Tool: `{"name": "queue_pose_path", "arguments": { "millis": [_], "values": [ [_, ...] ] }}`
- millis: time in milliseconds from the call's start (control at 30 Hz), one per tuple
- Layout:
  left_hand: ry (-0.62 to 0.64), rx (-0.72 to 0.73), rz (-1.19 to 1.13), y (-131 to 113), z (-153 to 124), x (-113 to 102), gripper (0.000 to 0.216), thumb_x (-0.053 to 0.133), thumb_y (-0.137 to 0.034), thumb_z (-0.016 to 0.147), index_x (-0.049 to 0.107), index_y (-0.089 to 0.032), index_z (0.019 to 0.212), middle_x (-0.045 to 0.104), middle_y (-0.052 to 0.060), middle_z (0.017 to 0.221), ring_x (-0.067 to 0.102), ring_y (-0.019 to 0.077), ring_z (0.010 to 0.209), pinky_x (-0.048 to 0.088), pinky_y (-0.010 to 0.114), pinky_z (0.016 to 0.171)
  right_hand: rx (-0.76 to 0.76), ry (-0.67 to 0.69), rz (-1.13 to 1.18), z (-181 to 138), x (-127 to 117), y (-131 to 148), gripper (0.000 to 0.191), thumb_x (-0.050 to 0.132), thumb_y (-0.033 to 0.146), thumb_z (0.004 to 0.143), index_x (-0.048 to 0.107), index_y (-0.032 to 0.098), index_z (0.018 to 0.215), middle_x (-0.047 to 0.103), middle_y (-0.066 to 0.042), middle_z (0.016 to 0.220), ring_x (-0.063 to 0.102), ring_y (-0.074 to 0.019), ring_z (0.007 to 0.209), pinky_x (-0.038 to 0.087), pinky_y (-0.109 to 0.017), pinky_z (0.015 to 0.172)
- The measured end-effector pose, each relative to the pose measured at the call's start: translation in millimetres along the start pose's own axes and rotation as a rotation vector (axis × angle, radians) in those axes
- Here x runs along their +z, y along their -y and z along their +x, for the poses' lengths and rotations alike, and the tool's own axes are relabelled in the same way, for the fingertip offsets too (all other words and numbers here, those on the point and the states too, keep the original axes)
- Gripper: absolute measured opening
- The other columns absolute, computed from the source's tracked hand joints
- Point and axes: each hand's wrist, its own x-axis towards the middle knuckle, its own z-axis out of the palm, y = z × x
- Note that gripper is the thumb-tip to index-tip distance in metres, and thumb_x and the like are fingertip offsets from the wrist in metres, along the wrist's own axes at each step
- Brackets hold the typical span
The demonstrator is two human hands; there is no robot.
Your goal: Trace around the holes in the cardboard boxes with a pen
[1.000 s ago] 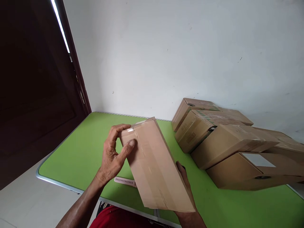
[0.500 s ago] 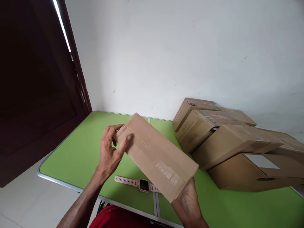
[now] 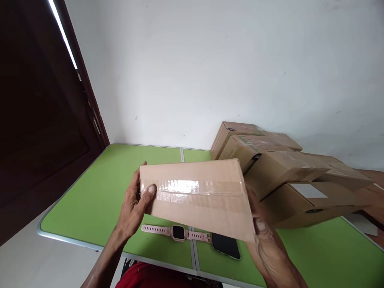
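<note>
Both hands hold one cardboard box (image 3: 198, 196) in the air above the near edge of the green surface (image 3: 99, 196).

**Box.** It is a long, flat carton of plain brown cardboard. A strip of clear tape (image 3: 192, 187) runs along its length and shines in the light. The long side lies nearly level, and the broad taped face is turned toward the camera. The lower right corner sits lower and closer than the rest.

**Hands.** The left hand (image 3: 133, 208) is closed on the left end of the box. Its thumb presses flat on the taped face and its fingers wrap behind the end. The right hand (image 3: 267, 240) supports the right end from below and behind. Its thumb lies at the lower right corner. The other fingers are hidden by the box.

**Surroundings.**
- A pink watch (image 3: 177, 232) lies flat on the surface just under the box, strap stretched out.
- A dark phone (image 3: 225, 246) lies just beside the watch, to its right.
- A pile of larger cartons (image 3: 288, 180) stands on the right of the surface, against the white wall (image 3: 210, 72).
- A dark door (image 3: 39, 120) stands at the left.
</note>
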Motion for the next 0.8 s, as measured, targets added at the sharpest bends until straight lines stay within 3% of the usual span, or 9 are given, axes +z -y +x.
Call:
{"name": "queue_pose_path", "arguments": {
  "millis": [100, 200, 300, 433, 500, 600, 700, 800],
  "values": [
    [0.065, -0.057, -0.041, 3, -3, -5, 0.096, 0.072, -0.073, 0.099, 0.036, -0.029, 0.176, 0.068, 0.011, 0.154, 0.066, 0.0336, 0.135, 0.058, 0.041, 0.106, 0.012, -0.003, 0.011, 3, -1, 6, 0.091, 0.078, 0.088, 0.085, 0.06, 0.048, 0.165, 0.046, 0.004, 0.182, 0.034, -0.0449, 0.171, 0.053, -0.058, 0.126],
    [0.111, -0.051, -0.051, 2, -7, -8, 0.09, 0.077, -0.073, 0.093, 0.05, -0.023, 0.162, 0.074, 0.012, 0.134, 0.071, 0.0321, 0.115, 0.061, 0.039, 0.09, 0.028, -0.039, 0.072, 9, -1, 4, 0.08, 0.074, 0.087, 0.088, 0.07, 0.046, 0.156, 0.057, 0.002, 0.174, 0.042, -0.0458, 0.167, 0.054, -0.06, 0.125],
    [0.037, -0.004, -0.006, -2, -11, -4, 0.074, 0.079, -0.072, 0.092, 0.062, -0.023, 0.145, 0.074, 0.011, 0.124, 0.069, 0.0318, 0.112, 0.059, 0.038, 0.087, 0.076, -0.068, 0.119, 13, 5, 1, 0.066, 0.073, 0.085, 0.09, 0.079, 0.045, 0.142, 0.073, 0.0, 0.158, 0.054, -0.0458, 0.159, 0.058, -0.061, 0.12],
    [-0.104, 0.079, 0.052, -9, -18, 4, 0.073, 0.079, -0.073, 0.09, 0.067, -0.025, 0.143, 0.067, 0.014, 0.14, 0.063, 0.0409, 0.133, 0.055, 0.051, 0.108, 0.138, -0.02, 0.158, 13, 12, 0, 0.062, 0.069, 0.087, 0.091, 0.084, 0.041, 0.129, 0.088, -0.004, 0.121, 0.071, -0.0452, 0.139, 0.064, -0.06, 0.112],
    [-0.104, 0.061, 0.021, -12, -21, 7, 0.077, 0.079, -0.072, 0.09, 0.064, -0.028, 0.15, 0.061, 0.015, 0.155, 0.057, 0.045, 0.146, 0.052, 0.056, 0.116, 0.152, 0.004, 0.148, 10, 11, -1, 0.058, 0.069, 0.088, 0.091, 0.088, 0.038, 0.113, 0.089, -0.006, 0.103, 0.077, -0.0451, 0.128, 0.066, -0.059, 0.109],
    [-0.027, -0.015, -0.062, -14, -26, 7, 0.096, 0.082, -0.071, 0.088, 0.047, -0.033, 0.169, 0.047, 0.016, 0.175, 0.045, 0.0481, 0.16, 0.05, 0.06, 0.121, 0.135, -0.034, 0.136, 8, 8, -3, 0.052, 0.072, 0.087, 0.09, 0.086, 0.037, 0.091, 0.088, -0.006, 0.09, 0.08, -0.0434, 0.118, 0.068, -0.058, 0.105],
    [0.057, -0.069, -0.125, -13, -30, 5, 0.117, 0.084, -0.075, 0.083, 0.028, -0.037, 0.179, 0.033, 0.016, 0.185, 0.033, 0.0507, 0.168, 0.043, 0.068, 0.128, 0.088, -0.058, 0.158, 6, 7, -2, 0.051, 0.077, 0.086, 0.085, 0.088, 0.04, 0.106, 0.089, -0.005, 0.095, 0.08, -0.0431, 0.12, 0.067, -0.059, 0.107],
    [0.071, -0.159, -0.21, -15, -36, 5, 0.127, 0.085, -0.079, 0.079, 0.022, -0.038, 0.181, 0.03, 0.013, 0.187, 0.027, 0.0514, 0.171, 0.034, 0.069, 0.135, -0.014, -0.042, 0.161, 5, 9, 0, 0.062, 0.079, 0.086, 0.082, 0.085, 0.043, 0.125, 0.09, -0.005, 0.106, 0.077, -0.0437, 0.129, 0.064, -0.06, 0.112]
  ]
}}
